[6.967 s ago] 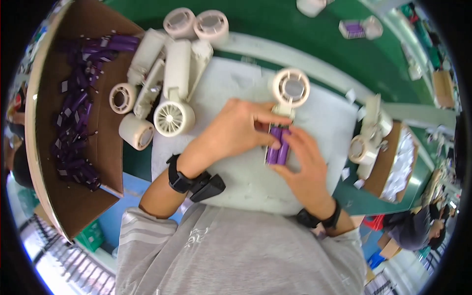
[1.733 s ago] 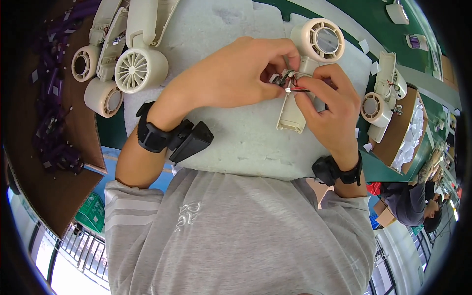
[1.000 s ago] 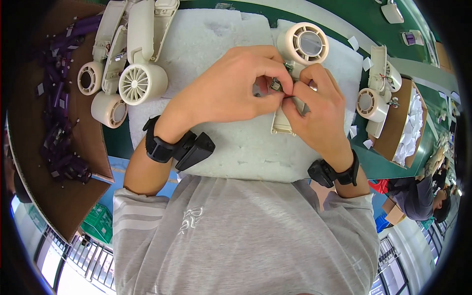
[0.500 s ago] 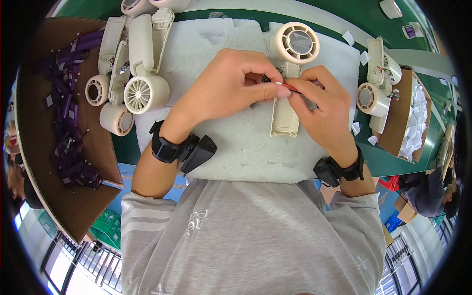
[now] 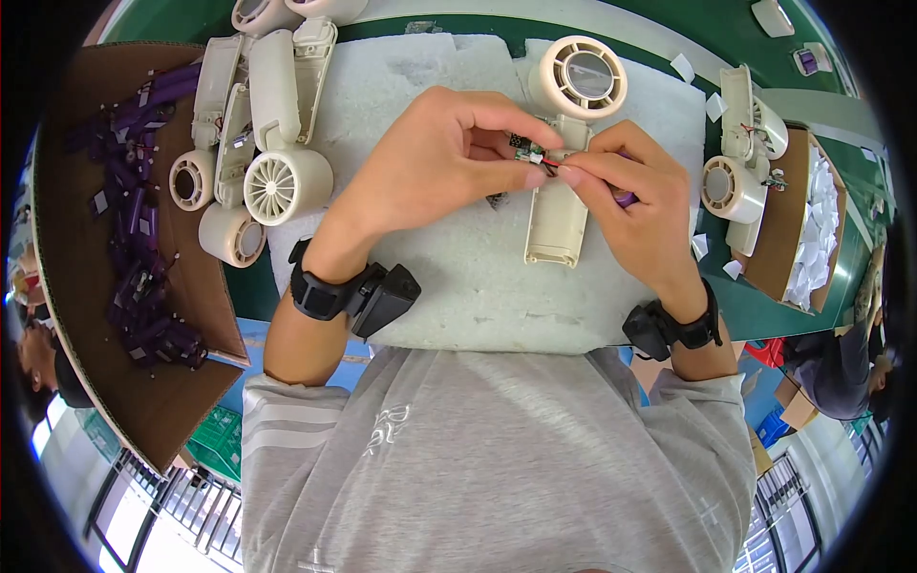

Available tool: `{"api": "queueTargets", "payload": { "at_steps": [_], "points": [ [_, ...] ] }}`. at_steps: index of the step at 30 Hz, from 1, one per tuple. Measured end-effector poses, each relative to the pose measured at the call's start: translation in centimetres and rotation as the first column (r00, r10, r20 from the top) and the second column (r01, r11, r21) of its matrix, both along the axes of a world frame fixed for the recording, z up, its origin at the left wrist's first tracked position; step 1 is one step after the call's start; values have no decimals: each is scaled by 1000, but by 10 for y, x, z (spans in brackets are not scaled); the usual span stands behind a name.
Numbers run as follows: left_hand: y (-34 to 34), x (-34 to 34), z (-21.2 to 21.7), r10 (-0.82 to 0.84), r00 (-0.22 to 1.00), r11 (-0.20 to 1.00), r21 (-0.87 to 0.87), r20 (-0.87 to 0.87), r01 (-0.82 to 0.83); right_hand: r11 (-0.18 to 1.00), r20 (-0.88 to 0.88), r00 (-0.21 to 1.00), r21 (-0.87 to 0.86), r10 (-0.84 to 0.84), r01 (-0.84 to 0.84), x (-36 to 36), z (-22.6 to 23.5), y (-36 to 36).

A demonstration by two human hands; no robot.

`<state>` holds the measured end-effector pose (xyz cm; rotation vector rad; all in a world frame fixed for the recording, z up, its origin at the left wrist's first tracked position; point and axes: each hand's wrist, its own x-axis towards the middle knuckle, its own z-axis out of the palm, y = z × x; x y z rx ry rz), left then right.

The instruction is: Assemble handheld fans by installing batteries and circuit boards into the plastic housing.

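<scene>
A person in a grey shirt is working over a white foam pad [image 5: 458,286] lying on a green table [image 5: 669,29]. To the left, a brown cardboard tray [image 5: 67,315] is holding purple parts [image 5: 134,239], and cream fan bodies [image 5: 258,124] are lying stacked beside it. On the pad, an open cream handheld fan shell [image 5: 564,143] is lying with its round head pointing away from the person.

The left hand [image 5: 430,162] is pinching a small circuit board [image 5: 523,148] between thumb and forefinger, just above the shell's handle. The right hand [image 5: 640,210] is closing its fingertips on a thin red wire [image 5: 552,164] running from the board, while a purple piece, mostly hidden, is sitting tucked in its palm.

The board looks light, stiff and fragile, and is probably best held by its edges. The wire looks soft and thin, likely to tear at its joint if tugged, so holding it close to its end seems wisest.
</scene>
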<state>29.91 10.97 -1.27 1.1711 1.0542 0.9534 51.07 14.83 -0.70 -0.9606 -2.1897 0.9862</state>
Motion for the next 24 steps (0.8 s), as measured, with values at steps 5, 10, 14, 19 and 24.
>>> {"api": "queueTargets", "payload": {
  "at_steps": [5,10,14,19,24],
  "points": [
    [4,-5,3,-78,996,995,-62,36,80,997,-18,998,-49,53,-54,2,1,2],
    [4,-5,6,-74,997,994,-78,11,75,996,-29,998,-68,64,-66,4,1,3],
    [7,-6,6,-79,996,993,-82,28,81,995,-22,997,-70,72,-73,3,4,6],
    [3,-9,4,-50,995,991,-120,85,60,997,8,999,-65,41,-40,-3,7,4],
    [5,-4,10,-99,993,995,1,-56,99,1000,-7,1000,24,-13,13,3,2,-1]
  ]
}}
